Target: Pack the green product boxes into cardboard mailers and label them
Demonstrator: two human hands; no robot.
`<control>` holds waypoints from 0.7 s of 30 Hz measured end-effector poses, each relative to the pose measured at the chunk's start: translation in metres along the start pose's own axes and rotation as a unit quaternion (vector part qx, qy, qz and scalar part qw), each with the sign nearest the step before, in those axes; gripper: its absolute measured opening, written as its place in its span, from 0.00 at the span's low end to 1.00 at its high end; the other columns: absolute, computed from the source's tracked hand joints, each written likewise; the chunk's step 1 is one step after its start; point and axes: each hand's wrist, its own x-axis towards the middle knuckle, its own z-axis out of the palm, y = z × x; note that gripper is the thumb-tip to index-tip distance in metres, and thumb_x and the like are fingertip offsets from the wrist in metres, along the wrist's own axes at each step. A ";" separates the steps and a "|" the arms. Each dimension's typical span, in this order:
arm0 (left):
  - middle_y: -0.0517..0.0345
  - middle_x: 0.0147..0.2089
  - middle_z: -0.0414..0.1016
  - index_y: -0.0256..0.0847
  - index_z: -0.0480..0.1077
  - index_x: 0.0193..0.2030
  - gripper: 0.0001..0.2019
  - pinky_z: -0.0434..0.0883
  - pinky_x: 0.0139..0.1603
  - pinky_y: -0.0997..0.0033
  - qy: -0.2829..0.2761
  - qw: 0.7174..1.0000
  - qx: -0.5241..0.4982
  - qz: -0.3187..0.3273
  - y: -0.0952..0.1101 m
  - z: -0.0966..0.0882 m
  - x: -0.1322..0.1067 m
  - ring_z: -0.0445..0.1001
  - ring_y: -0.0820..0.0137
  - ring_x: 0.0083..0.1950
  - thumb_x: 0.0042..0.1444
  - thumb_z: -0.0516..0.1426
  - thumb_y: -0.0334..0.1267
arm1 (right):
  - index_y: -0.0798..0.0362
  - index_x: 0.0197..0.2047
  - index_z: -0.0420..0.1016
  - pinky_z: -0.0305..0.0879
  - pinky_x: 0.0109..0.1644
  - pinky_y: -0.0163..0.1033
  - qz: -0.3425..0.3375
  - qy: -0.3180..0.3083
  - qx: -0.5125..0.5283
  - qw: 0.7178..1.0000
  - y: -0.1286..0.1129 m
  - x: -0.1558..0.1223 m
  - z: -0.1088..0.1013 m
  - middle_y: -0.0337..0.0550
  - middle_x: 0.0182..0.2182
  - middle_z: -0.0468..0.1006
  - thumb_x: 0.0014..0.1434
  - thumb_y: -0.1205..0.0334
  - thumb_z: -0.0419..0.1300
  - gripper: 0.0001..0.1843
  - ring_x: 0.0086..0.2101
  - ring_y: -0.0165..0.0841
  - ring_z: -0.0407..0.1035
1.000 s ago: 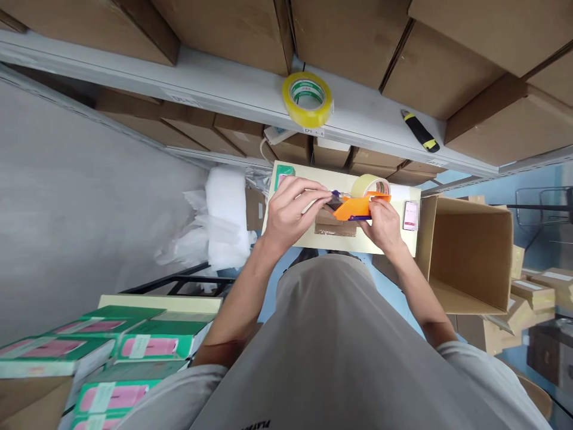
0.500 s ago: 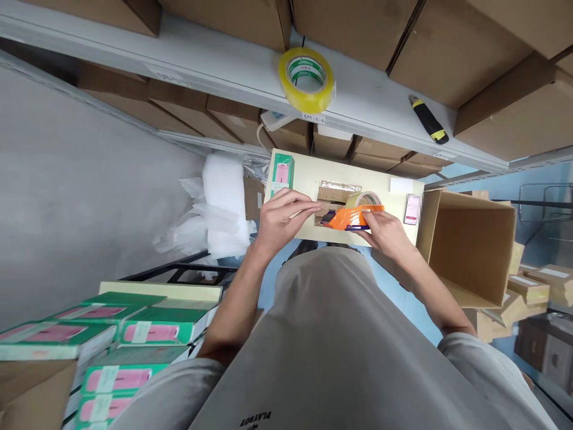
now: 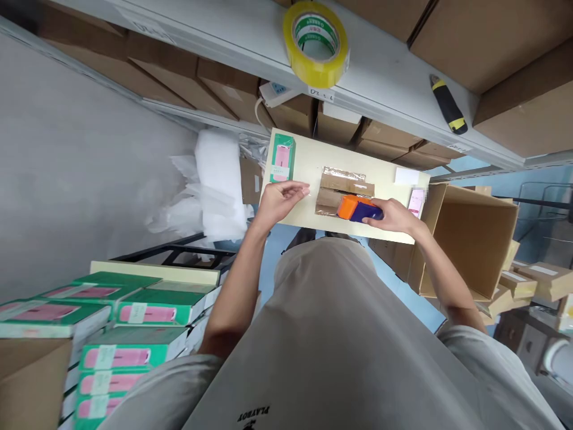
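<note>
My right hand (image 3: pixel 389 215) is wrapped round the end of an orange and dark-blue tape dispenser (image 3: pixel 352 208). The dispenser lies over the right part of a small brown carton (image 3: pixel 329 200), hiding some of it; shiny clear tape shows along the carton's edges. To the left, my left hand (image 3: pixel 282 200) hovers over the table (image 3: pixel 304 161), apart from the carton, its fingertips drawn together. Whatever they pinch, if anything, is too small to make out. Behind that hand a green box with a pink picture (image 3: pixel 282 158) rests on the table.
A phone (image 3: pixel 416 202) and a white paper (image 3: pixel 406 176) lie at the table's right end. Beyond, a shelf holds a yellow tape roll (image 3: pixel 316 45) and a utility knife (image 3: pixel 448 104). An open carton (image 3: pixel 468 245) stands right; green boxes (image 3: pixel 152 310) are stacked left, near white wrap (image 3: pixel 221 185).
The dispenser has turned over and dropped toward the carton, its tape roll now out of sight. My left hand has moved slightly left, away from it. The view has shifted.
</note>
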 end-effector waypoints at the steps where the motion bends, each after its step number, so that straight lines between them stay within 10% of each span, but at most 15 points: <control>1: 0.54 0.35 0.85 0.43 0.88 0.47 0.26 0.78 0.40 0.63 -0.008 0.999 -0.022 -0.027 -0.006 0.003 0.005 0.79 0.64 0.36 0.49 0.79 0.58 | 0.50 0.51 0.84 0.62 0.37 0.41 0.014 -0.003 0.016 1.000 0.001 0.007 -0.002 0.43 0.36 0.86 0.70 0.45 0.68 0.18 0.32 0.39 0.76; 9: 0.55 0.35 0.81 0.40 0.82 0.40 0.22 0.69 0.36 0.68 0.019 0.984 -0.101 -0.146 -0.054 0.023 0.030 0.71 0.71 0.32 0.44 0.78 0.52 | 0.51 0.34 0.79 0.57 0.38 0.41 0.024 -0.014 0.070 0.997 0.022 0.062 -0.005 0.41 0.28 0.78 0.72 0.29 0.62 0.32 0.30 0.34 0.67; 21: 0.50 0.41 0.89 0.40 0.85 0.37 0.17 0.68 0.35 0.69 0.084 0.975 -0.096 -0.184 -0.102 0.034 0.047 0.74 0.70 0.36 0.44 0.76 0.47 | 0.53 0.49 0.89 0.63 0.42 0.41 0.044 -0.048 -0.040 0.997 0.036 0.108 0.017 0.50 0.41 0.90 0.75 0.31 0.61 0.32 0.39 0.42 0.78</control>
